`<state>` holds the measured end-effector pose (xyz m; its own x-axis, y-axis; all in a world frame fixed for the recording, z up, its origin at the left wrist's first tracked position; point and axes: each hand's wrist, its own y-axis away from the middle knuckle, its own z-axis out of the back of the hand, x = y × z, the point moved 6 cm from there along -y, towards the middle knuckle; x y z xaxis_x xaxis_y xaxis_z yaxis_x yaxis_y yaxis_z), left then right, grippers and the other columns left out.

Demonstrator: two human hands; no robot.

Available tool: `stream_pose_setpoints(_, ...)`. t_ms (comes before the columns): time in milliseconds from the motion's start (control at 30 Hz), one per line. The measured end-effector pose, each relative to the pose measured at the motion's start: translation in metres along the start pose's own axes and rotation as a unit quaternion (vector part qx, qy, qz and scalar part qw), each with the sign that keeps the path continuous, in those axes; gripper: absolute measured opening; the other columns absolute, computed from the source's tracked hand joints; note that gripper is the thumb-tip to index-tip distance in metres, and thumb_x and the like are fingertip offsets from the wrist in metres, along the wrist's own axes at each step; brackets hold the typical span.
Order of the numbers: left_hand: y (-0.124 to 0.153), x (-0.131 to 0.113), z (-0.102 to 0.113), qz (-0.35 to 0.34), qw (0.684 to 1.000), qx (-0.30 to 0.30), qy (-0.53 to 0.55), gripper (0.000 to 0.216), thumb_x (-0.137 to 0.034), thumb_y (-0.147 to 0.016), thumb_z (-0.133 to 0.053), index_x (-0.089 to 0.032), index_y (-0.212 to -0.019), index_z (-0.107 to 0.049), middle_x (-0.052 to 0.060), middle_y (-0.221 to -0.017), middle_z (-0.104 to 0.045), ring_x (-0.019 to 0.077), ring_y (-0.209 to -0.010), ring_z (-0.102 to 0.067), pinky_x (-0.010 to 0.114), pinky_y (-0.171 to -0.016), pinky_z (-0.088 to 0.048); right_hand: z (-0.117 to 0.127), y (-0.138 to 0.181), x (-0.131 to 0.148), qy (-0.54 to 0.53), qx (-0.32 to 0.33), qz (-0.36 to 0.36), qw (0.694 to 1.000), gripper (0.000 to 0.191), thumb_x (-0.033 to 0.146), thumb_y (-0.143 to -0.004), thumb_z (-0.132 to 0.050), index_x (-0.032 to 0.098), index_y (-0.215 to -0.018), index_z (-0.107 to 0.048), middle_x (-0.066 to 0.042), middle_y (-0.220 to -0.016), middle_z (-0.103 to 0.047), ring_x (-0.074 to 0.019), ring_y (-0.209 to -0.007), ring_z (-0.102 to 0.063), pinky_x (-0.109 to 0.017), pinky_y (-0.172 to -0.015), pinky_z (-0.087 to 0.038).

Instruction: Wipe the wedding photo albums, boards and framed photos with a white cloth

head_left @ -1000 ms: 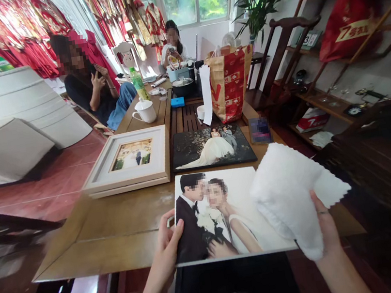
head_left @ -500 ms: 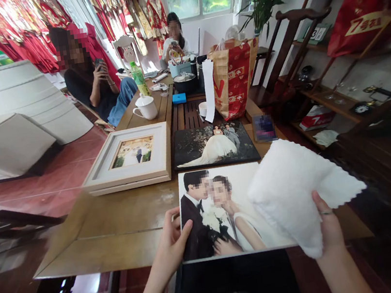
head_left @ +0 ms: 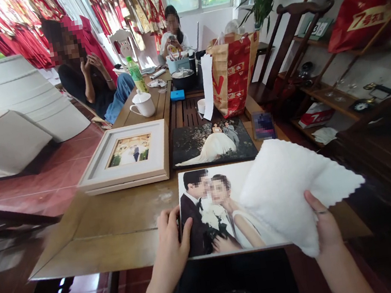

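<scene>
A wedding photo panel [head_left: 213, 232] lies at the table's near edge, showing a couple with white flowers. My left hand [head_left: 172, 235] grips its left edge, thumb on top and fingers along the side. In my right hand [head_left: 327, 225] is a fluffy white cloth [head_left: 278, 188] with a scalloped edge, spread over the right part of the panel and hiding it. The thumb lies on the cloth; the other fingers are hidden beneath it. Just behind the panel lies a darker wedding photo [head_left: 213, 144], and to its left a white-framed photo [head_left: 126, 176].
On the wooden table [head_left: 121, 241] stand a lidded white cup [head_left: 143, 104], a green bottle [head_left: 136, 74], a blue box [head_left: 177, 95] and a paper bag [head_left: 232, 77]. Two people sit beyond, one at the left [head_left: 75, 81], one at the far end [head_left: 173, 42]. Shelves line the right.
My right hand and the cloth have shifted slightly left over the panel, covering a little more of it. My left hand keeps its hold on the panel's edge.
</scene>
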<state>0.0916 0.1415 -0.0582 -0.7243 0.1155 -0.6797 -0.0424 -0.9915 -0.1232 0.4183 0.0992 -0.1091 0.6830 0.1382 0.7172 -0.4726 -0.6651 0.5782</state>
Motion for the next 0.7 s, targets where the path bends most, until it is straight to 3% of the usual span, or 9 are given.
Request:
stream_pose_setpoints(267,0.004,0.001,-0.004,-0.02,0.999,-0.02,-0.019,0.037,-0.036,-0.093,-0.047,-0.015,-0.122,-0.054,0.012,-0.107,-0.054,0.0284,-0.104,-0.055,0.051,-0.095,-0.047,-0.003,0.004,0.002,-0.001,-0.012,0.015,1.0,0.069,0.043,-0.047,-0.088,0.027,-0.111,-0.068,0.002,-0.092,-0.078,-0.0269,-0.084,-0.073,-0.041,-0.09,-0.058)
stream_pose_setpoints(467,0.003,-0.011,-0.001,-0.068,0.993,-0.065,0.067,0.042,-0.026,-0.094,-0.05,-0.023,-0.135,-0.046,0.012,-0.134,-0.048,0.0261,-0.128,-0.048,0.045,-0.107,-0.041,0.001,-0.001,0.001,0.006,-0.006,0.025,1.0,0.07,0.043,-0.055,-0.085,0.026,-0.12,-0.063,0.002,-0.094,-0.078,-0.0276,-0.091,-0.072,-0.043,-0.093,-0.056)
stream_pose_setpoints(700,-0.008,-0.023,0.002,-0.126,0.984,0.001,0.126,0.031,-0.02,-0.092,-0.054,-0.026,-0.123,-0.058,0.008,-0.141,-0.05,0.0242,-0.132,-0.047,0.043,-0.11,-0.038,0.008,-0.009,-0.003,0.032,0.016,0.05,0.998,0.064,0.045,-0.065,-0.079,0.025,-0.124,-0.062,0.0,-0.096,-0.077,-0.028,-0.096,-0.07,-0.044,-0.096,-0.054)
